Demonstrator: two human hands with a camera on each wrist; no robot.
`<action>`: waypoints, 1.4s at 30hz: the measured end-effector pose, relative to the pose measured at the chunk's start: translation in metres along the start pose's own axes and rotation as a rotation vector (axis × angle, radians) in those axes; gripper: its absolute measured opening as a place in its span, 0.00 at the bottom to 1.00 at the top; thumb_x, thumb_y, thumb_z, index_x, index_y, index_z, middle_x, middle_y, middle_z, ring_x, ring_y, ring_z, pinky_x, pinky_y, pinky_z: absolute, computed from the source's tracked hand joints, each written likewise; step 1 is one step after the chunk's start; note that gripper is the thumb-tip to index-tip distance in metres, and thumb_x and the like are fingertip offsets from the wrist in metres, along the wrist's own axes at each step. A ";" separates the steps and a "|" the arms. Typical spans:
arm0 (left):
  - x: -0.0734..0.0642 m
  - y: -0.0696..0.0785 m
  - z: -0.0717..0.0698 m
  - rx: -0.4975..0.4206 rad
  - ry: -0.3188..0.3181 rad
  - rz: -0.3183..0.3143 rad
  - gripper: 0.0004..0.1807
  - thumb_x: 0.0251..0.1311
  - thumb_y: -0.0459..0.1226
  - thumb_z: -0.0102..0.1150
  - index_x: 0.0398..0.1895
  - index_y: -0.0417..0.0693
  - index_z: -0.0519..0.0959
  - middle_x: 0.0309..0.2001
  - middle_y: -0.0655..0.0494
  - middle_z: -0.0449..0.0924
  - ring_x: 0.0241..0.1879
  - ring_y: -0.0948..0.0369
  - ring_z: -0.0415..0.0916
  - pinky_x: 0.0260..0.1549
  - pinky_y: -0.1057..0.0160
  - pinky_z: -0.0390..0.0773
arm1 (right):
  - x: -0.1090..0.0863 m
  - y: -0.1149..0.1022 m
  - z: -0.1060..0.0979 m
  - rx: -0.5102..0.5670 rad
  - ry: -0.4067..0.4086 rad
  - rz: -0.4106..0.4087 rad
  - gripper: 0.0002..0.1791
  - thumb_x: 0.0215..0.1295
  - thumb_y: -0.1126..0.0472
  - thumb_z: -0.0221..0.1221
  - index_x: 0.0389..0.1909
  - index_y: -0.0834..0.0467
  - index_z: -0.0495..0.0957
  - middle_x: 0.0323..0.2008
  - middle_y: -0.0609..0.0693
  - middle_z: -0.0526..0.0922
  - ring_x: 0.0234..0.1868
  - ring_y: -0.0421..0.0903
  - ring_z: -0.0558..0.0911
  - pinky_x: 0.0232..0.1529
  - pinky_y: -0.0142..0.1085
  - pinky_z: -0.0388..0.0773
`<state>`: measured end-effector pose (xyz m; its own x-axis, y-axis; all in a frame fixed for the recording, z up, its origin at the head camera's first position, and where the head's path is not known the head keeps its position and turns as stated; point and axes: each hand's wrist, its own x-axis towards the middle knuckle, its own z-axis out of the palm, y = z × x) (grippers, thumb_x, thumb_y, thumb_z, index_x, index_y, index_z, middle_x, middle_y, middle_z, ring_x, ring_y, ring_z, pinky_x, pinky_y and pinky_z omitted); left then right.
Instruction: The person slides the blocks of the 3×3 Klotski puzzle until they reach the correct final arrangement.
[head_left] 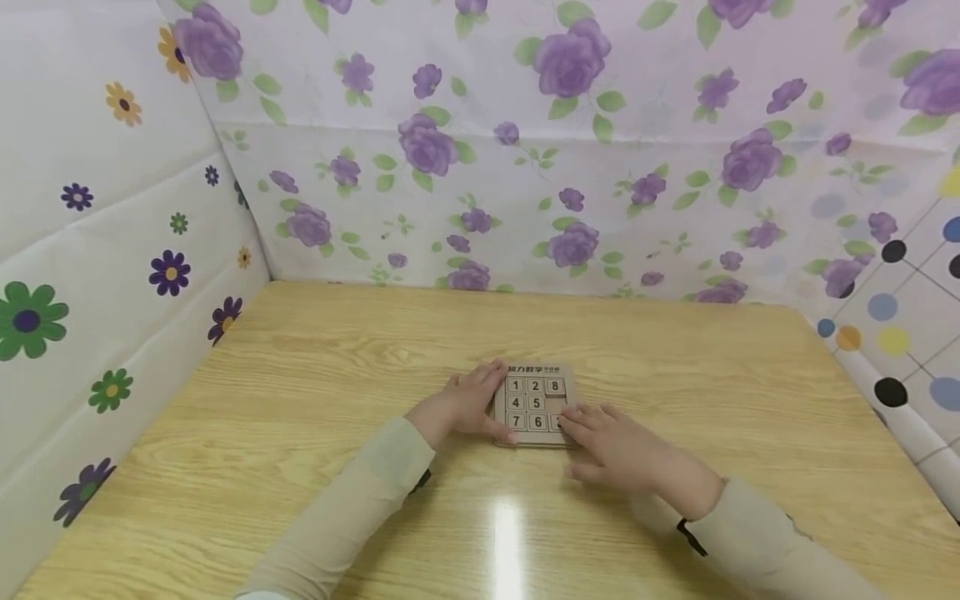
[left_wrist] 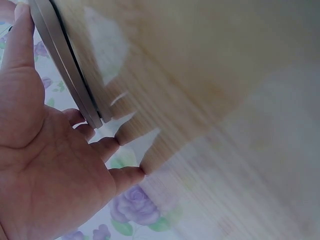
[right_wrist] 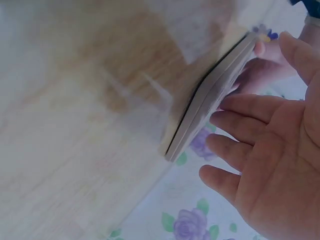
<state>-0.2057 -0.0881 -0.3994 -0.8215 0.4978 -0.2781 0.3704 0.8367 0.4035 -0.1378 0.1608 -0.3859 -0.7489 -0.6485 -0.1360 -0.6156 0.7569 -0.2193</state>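
Observation:
A flat sliding number puzzle (head_left: pixel 536 437) lies on the wooden table, its tiles marked with digits. The vacant slot (head_left: pixel 556 405) is at the right of the middle row, below the 8 tile (head_left: pixel 555 387). My left hand (head_left: pixel 470 403) holds the board by its left side, thumb at the near corner and fingertips at the far corner. From the right, my right hand (head_left: pixel 618 446) reaches over the board's edge with fairly straight fingers. Its fingertips touch the lower-right tile (head_left: pixel 554 422) and partly cover its digit. The right thumb stays off the board, close over the table.
The wood-grain table (head_left: pixel 360 350) reflects a bright streak of light near its front. A purple-flowered sheet (head_left: pixel 480 167) hangs behind it, with a flower-print sheet (head_left: pixel 135 217) at the left and a dotted one (head_left: pixel 911 333) at the right.

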 end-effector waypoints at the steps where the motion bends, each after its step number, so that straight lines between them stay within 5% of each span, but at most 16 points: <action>1: 0.000 0.000 0.000 0.002 -0.001 0.001 0.64 0.43 0.62 0.67 0.76 0.48 0.41 0.77 0.53 0.34 0.75 0.52 0.36 0.71 0.41 0.38 | -0.001 -0.001 0.000 -0.004 -0.001 -0.007 0.38 0.66 0.44 0.53 0.66 0.68 0.63 0.69 0.62 0.63 0.70 0.62 0.59 0.70 0.59 0.51; 27: 0.002 0.000 0.003 0.045 0.010 -0.007 0.63 0.45 0.62 0.65 0.76 0.47 0.41 0.77 0.51 0.34 0.76 0.53 0.36 0.72 0.45 0.42 | 0.015 0.005 0.007 -0.037 0.034 0.022 0.40 0.66 0.43 0.54 0.69 0.67 0.60 0.71 0.62 0.59 0.72 0.61 0.57 0.70 0.59 0.52; 42: 0.003 0.001 0.004 0.063 0.027 -0.005 0.63 0.44 0.63 0.65 0.76 0.46 0.42 0.77 0.49 0.36 0.75 0.52 0.38 0.72 0.45 0.44 | 0.006 -0.011 0.013 -0.051 0.035 -0.086 0.37 0.67 0.43 0.53 0.67 0.65 0.63 0.70 0.58 0.61 0.71 0.59 0.59 0.70 0.58 0.54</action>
<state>-0.2063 -0.0844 -0.4030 -0.8344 0.4879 -0.2563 0.3921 0.8524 0.3459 -0.1326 0.1475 -0.3973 -0.7006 -0.7085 -0.0850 -0.6888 0.7025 -0.1791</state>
